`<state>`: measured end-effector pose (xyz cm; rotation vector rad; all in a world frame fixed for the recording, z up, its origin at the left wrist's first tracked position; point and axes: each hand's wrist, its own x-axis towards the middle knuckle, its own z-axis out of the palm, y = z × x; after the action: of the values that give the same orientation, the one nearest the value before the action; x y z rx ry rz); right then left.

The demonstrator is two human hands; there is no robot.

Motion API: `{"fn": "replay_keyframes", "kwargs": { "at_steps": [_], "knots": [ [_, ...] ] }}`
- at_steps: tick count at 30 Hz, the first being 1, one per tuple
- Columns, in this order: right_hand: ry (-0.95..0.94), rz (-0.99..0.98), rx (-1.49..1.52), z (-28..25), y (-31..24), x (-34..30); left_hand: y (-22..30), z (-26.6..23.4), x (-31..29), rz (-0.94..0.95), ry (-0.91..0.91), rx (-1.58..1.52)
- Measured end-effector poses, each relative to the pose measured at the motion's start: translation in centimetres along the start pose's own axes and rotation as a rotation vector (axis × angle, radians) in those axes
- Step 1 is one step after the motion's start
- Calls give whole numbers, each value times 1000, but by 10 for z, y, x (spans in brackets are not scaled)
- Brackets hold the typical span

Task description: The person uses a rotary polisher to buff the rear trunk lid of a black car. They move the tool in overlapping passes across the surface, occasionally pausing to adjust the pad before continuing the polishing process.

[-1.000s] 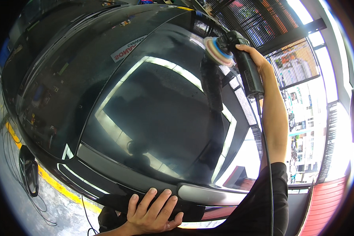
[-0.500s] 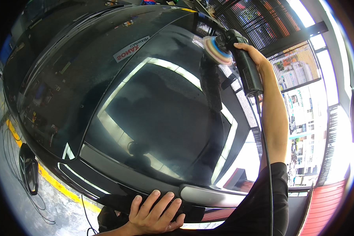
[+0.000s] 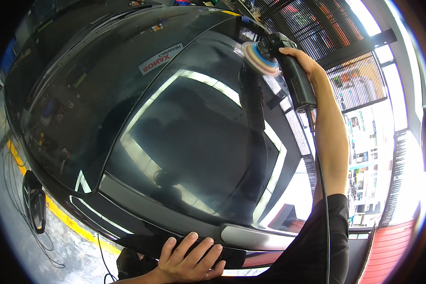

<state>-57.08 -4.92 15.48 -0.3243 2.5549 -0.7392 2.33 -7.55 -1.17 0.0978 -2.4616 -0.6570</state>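
Note:
In my right hand [image 3: 298, 59] is a black electric polisher [image 3: 296, 78], its fingers wrapped round the body. The polisher's round, layered pad [image 3: 259, 60], with blue and pale pinkish bands, is tilted on edge at the far right of a glossy black car roof [image 3: 189, 137]. Whether the pad's whole face touches the paint cannot be seen. A black cord [image 3: 323, 189] runs from the tool's rear down along my right arm. Close to me, my left hand [image 3: 191, 260] lies with fingers spread on the car's near edge, holding nothing.
A silver-ended trim rail [image 3: 255, 238] borders the roof's near side. At lower left a black side mirror [image 3: 34, 202] juts out above a floor with a yellow line [image 3: 71, 225] and loose cables. Slatted black gates [image 3: 357, 78] stand beyond the right side.
The polisher and my right hand have shifted slightly left and toward the far side. My left hand has moved a little right and nearer, still spread on the edge.

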Motion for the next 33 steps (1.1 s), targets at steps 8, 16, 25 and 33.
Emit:
{"fn": "replay_keyframes", "kwargs": {
  "at_steps": [8, 16, 25, 33],
  "knots": [
    [-20, -5, -17, 14, -18, 13, -3, 3, 0, 12, 24, -10],
    [-48, -23, -50, 26, -43, 20, -1, 1, 1, -2, 25, -37],
    [-99, -63, -87, 50, -83, 24, -4, 4, 5, 6, 119, -87],
    [-133, -61, -164, 67, -113, 42, -6, 6, 4, 26, 158, -78]
  ]
}}
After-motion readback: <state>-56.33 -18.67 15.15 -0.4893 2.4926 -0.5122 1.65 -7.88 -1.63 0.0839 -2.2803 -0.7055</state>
